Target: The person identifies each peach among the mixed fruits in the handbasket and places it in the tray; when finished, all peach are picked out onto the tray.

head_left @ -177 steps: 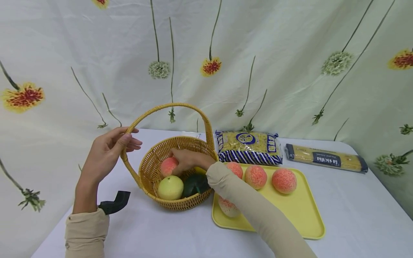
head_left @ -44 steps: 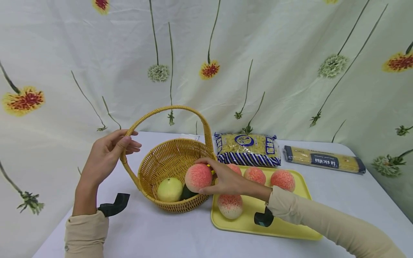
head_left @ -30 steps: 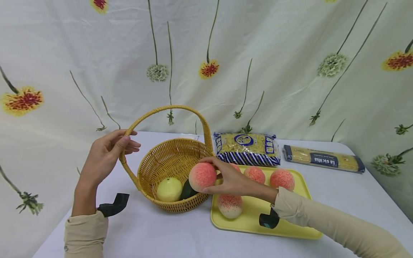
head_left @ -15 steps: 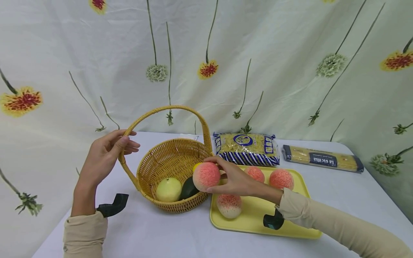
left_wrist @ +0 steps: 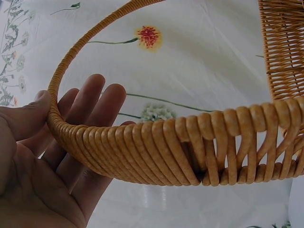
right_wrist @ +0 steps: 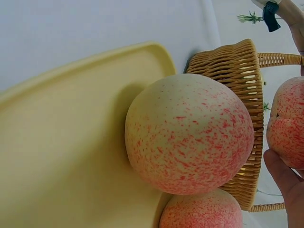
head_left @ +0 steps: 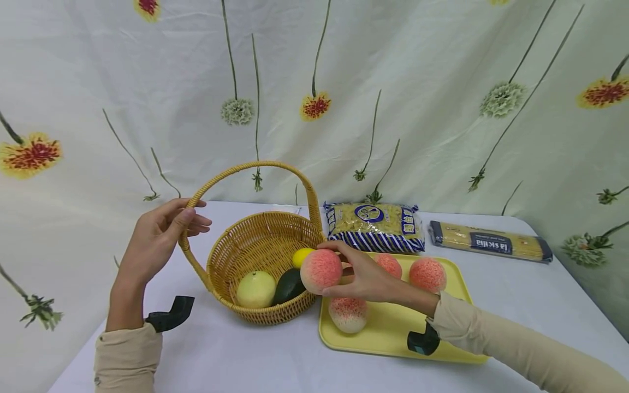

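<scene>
In the head view my left hand [head_left: 149,240] holds the arched handle of a wicker basket [head_left: 241,232] on its left side, thumb in front and fingers behind. In the left wrist view the handle [left_wrist: 109,147] lies across those fingers. My right hand [head_left: 366,278] grips a pink and cream peach [head_left: 321,271] at the basket's right rim, over the tray's left edge. A pale green round fruit [head_left: 256,289], a dark green avocado-like fruit [head_left: 289,286] and a lemon [head_left: 302,256] lie inside the basket. In the right wrist view a nearby peach [right_wrist: 190,135] sits on the tray.
Right of the basket, a yellow tray [head_left: 393,333] bears several peaches, including a front peach [head_left: 349,315] and a right-hand peach [head_left: 428,274]. Behind it lie a bag of pasta [head_left: 373,226] and a spaghetti pack [head_left: 491,243]. A flowered cloth [head_left: 417,65] hangs behind.
My right hand has lifted the peach out of the basket and carried it rightward to the tray's edge. The lemon and avocado-like fruit show more. My left hand stays on the handle.
</scene>
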`<action>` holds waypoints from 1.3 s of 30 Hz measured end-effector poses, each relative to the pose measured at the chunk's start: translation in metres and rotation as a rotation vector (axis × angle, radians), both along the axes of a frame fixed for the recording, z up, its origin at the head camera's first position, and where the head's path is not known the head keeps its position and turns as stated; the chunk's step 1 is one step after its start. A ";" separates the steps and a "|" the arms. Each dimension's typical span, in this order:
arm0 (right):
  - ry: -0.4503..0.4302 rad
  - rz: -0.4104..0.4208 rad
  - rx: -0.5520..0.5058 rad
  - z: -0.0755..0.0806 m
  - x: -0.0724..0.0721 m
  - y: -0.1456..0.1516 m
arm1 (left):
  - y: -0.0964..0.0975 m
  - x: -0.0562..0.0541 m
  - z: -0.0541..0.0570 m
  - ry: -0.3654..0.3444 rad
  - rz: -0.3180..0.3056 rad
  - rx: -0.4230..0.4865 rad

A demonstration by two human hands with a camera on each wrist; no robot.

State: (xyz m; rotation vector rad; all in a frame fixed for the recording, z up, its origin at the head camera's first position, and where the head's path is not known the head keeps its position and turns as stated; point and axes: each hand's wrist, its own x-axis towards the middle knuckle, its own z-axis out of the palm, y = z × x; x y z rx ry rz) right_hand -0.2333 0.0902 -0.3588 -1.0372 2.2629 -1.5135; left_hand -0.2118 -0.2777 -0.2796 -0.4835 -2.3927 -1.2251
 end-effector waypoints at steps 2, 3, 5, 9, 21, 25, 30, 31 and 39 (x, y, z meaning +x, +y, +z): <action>-0.005 -0.011 -0.003 -0.001 0.001 0.002 | 0.000 0.000 0.000 0.001 -0.001 0.002; -0.006 -0.017 -0.001 -0.001 0.001 0.004 | 0.000 0.000 0.000 0.001 -0.001 0.003; -0.012 -0.027 0.004 -0.001 0.002 0.007 | 0.000 0.000 0.000 0.002 -0.004 0.005; 0.007 -0.042 0.007 0.001 0.003 0.015 | 0.000 0.000 0.000 0.003 -0.004 0.006; 0.049 -0.082 -0.065 -0.001 -0.001 0.043 | 0.000 0.000 -0.001 0.007 -0.006 0.004; 0.066 -0.110 -0.063 0.000 0.000 0.049 | 0.000 0.001 -0.001 0.008 0.005 -0.005; 0.071 -0.136 -0.072 0.000 0.000 0.055 | 0.000 0.001 0.000 0.006 0.002 0.002; 0.067 -0.142 -0.071 0.000 0.000 0.057 | 0.000 0.001 0.000 0.006 -0.001 0.005; 0.048 -0.152 -0.063 -0.003 0.003 0.067 | 0.001 0.001 0.000 0.003 0.004 0.002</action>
